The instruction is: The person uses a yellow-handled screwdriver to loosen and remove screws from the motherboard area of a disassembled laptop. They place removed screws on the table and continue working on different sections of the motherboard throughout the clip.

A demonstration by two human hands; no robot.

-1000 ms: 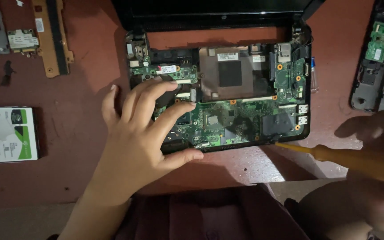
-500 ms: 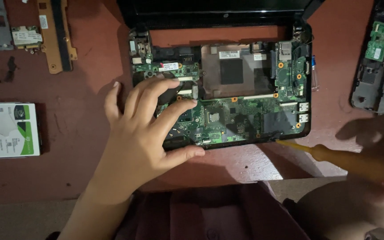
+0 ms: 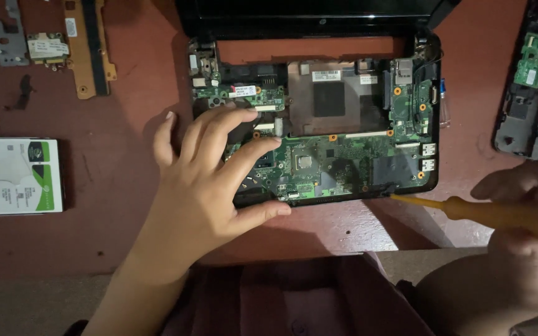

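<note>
1. Table [image 3: 126,112]: reddish top, w/ everything laid out on it.
2. Opened laptop [image 3: 312,118]: sits centre, long axis left-right, black lid at the far edge, green board [image 3: 337,162] exposed.
3. Your left hand [image 3: 203,186]: spread open over the laptop's left part, fingertips on the board, thumb at the near edge; gripping nothing.
4. Your right hand [image 3: 524,205]: lower right, blurred, closed round the yellow screwdriver [image 3: 462,208]. Shaft points left, tip touching the laptop's near-right corner.
5. Hard drive [image 3: 14,176]: flat, far left, well apart.
</note>
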